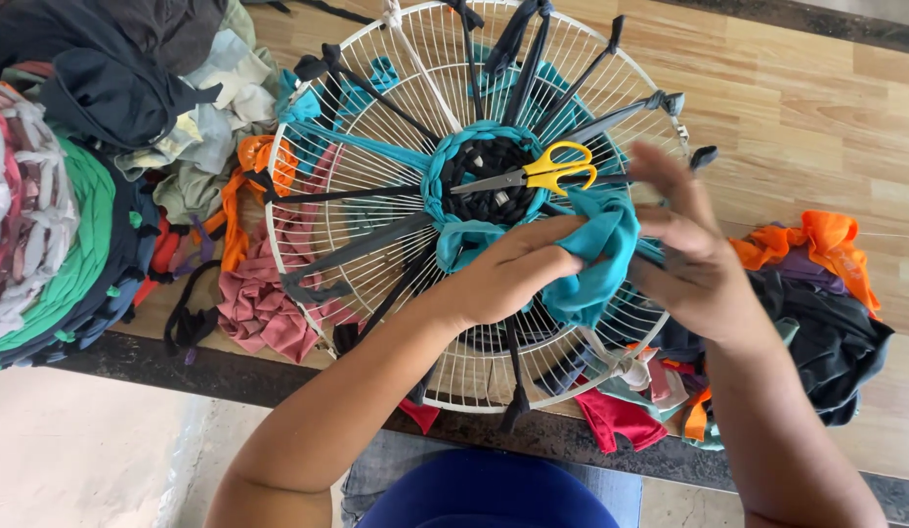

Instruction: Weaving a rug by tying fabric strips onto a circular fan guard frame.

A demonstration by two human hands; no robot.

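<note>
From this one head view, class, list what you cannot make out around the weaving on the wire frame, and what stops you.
- Right hand: blurred, so finger positions are unclear.
- Teal cloth strip: where it ends is hidden under the left hand.
- Round wire frame: near rim partly covered by both forearms.
- Clothing pile: cut off by the left edge.
- Yellow-handled scissors: blade tips lost against the dark weave.

Right hand (694, 249) fingertips motion-blurred

A single head-worn camera looks steeply down, close over the near edge of a light wooden tabletop (787, 108). A round white wire fan guard (376, 210) fills the centre; grey floor (73, 450) shows nearest, bottom left.
</note>
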